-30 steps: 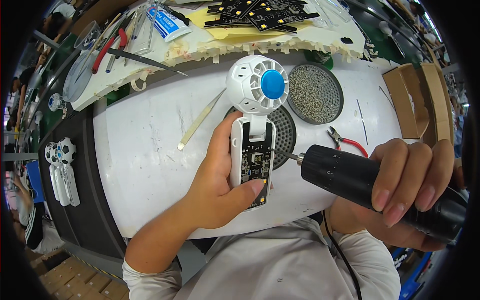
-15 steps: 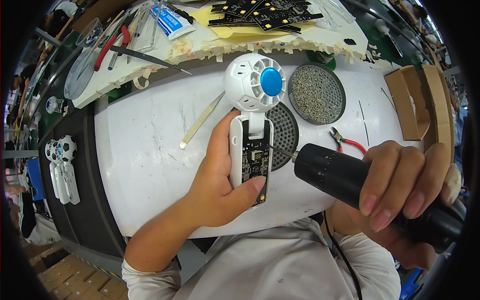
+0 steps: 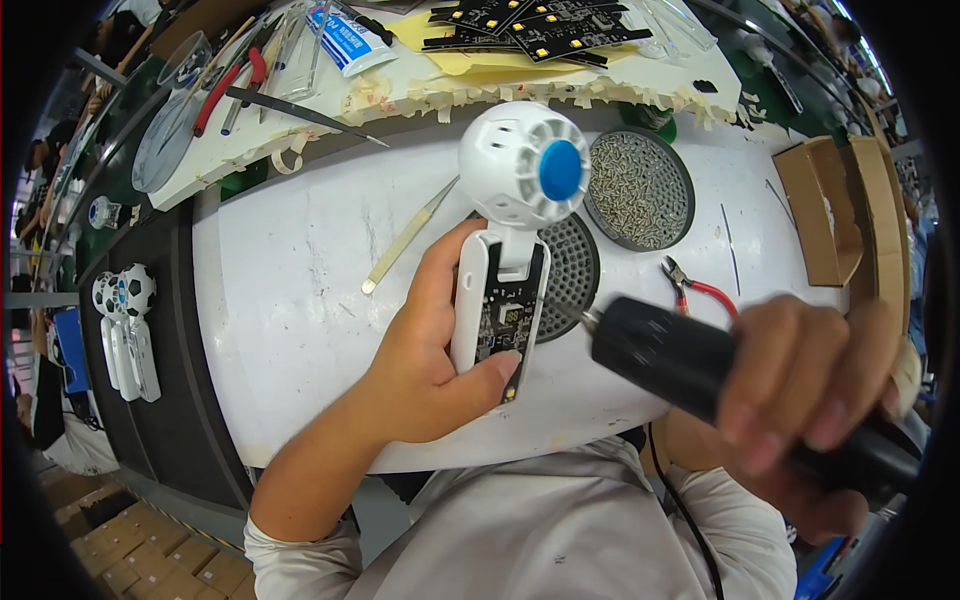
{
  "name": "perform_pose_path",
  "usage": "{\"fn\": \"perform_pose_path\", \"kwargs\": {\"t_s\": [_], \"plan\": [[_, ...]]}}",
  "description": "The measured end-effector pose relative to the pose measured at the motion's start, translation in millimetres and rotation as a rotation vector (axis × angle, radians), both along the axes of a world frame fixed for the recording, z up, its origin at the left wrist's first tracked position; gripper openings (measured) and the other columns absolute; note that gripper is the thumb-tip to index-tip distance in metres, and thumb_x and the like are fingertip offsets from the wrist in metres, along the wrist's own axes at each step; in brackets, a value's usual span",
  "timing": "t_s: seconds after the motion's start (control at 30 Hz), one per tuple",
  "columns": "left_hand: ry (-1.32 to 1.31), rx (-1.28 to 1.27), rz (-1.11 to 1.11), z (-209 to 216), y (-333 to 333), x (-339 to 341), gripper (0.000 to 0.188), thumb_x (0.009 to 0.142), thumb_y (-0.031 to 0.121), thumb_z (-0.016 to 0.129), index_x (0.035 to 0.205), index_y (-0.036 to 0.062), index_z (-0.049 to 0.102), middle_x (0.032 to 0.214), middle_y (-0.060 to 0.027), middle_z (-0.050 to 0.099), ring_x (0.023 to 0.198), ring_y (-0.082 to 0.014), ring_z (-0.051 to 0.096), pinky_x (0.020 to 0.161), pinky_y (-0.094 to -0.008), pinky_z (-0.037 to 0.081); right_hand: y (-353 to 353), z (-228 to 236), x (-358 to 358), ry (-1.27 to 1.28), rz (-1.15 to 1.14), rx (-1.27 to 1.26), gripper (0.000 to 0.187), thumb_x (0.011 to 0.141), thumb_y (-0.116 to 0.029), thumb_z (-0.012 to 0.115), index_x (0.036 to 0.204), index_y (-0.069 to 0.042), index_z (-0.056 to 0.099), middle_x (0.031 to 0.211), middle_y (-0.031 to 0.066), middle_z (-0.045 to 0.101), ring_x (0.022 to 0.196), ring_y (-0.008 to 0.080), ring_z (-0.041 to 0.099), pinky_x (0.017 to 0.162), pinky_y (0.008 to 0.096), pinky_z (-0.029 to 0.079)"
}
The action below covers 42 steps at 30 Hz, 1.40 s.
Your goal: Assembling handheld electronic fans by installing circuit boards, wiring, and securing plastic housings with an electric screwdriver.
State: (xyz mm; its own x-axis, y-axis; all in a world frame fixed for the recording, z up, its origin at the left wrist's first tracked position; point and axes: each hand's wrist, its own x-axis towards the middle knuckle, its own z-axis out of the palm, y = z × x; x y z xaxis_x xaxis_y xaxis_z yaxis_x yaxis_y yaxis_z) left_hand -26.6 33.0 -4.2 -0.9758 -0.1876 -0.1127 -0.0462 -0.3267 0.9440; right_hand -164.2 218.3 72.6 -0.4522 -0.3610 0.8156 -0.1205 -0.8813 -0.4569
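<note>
My left hand point(image 3: 425, 345) grips a white handheld device, likely a small fan, by its handle. Its round slotted head point(image 3: 515, 165) carries a blue disc, and the open handle shows a black circuit board point(image 3: 508, 310). My left thumb presses on the board's lower part. Wrapped round a black electric screwdriver point(image 3: 660, 350) is my right hand point(image 3: 810, 385), blurred by motion. The driver's thin bit points left at the board's right edge; whether it touches is too blurred to tell. Behind the handle lies a dark dimpled dish point(image 3: 570, 265), partly hidden.
A round dish of small screws point(image 3: 640, 190) stands beyond. Red-handled cutters point(image 3: 695, 288), tweezers point(image 3: 410, 240) and an open cardboard box point(image 3: 820, 210) lie around. Circuit boards point(image 3: 540, 30) rest on the raised shelf. Several finished-looking white devices point(image 3: 130, 335) sit on the dark strip at left.
The device has tilted slightly in my left hand, its head shifting right and its handle's lower end left. My right hand and the screwdriver have moved a little and are now blurred.
</note>
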Motion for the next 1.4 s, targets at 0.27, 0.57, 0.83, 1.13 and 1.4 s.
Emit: {"fn": "perform_pose_path", "kwargs": {"t_s": [0.27,0.57,0.83,1.13,1.4], "plan": [[0.029,-0.095,0.216,-4.6,-14.3,-5.1,0.080,0.073,-0.001,0.059,0.144,-0.0036,0.022,0.129,-0.0148,0.046,0.120,-0.0192,0.044,0.105,-0.0327,0.034,-12.4,2.5,-11.3,-0.111,-0.038,0.307,0.060,0.078,-0.030,0.073,0.117,0.005,0.044,0.089,0.0096,0.049,0.061,0.0152,0.056,0.054,0.0288,0.047],[0.149,-0.361,0.135,-18.5,-17.0,-5.3,0.084,0.078,0.012,0.062,0.146,-0.0024,0.017,0.123,-0.0153,0.052,0.103,-0.0183,0.058,0.083,-0.0307,0.052,-3.5,-7.8,-29.4,-0.192,-0.018,0.370,0.055,0.076,-0.029,0.074,0.109,0.002,0.044,0.083,0.0080,0.050,0.060,0.0147,0.057,0.055,0.0272,0.048],[0.222,-0.531,0.107,-22.1,-22.3,-3.1,0.081,0.078,0.010,0.061,0.146,-0.0048,0.018,0.132,-0.0167,0.047,0.118,-0.0216,0.052,0.099,-0.0340,0.044,-13.7,-19.1,-23.9,-0.230,0.014,0.370,0.050,0.074,-0.028,0.076,0.102,-0.001,0.044,0.076,0.0064,0.051,0.059,0.0141,0.058,0.057,0.0255,0.050],[0.251,-0.486,0.109,-26.3,-21.5,-5.6,0.081,0.080,0.010,0.062,0.146,-0.0050,0.018,0.132,-0.0167,0.047,0.118,-0.0216,0.051,0.099,-0.0339,0.043,-14.7,-25.6,-27.9,-0.270,0.034,0.318,0.045,0.072,-0.027,0.077,0.094,-0.005,0.044,0.069,0.0045,0.052,0.057,0.0134,0.059,0.058,0.0237,0.051],[0.183,-0.240,0.208,-17.5,-15.2,-2.7,0.080,0.080,0.014,0.062,0.145,-0.0027,0.019,0.120,-0.0146,0.053,0.102,-0.0173,0.058,0.086,-0.0308,0.051,-5.2,-15.7,-7.3,-0.302,0.092,0.255,0.042,0.070,-0.026,0.079,0.086,-0.008,0.044,0.062,0.0029,0.053,0.056,0.0128,0.060,0.060,0.0220,0.052]]}}
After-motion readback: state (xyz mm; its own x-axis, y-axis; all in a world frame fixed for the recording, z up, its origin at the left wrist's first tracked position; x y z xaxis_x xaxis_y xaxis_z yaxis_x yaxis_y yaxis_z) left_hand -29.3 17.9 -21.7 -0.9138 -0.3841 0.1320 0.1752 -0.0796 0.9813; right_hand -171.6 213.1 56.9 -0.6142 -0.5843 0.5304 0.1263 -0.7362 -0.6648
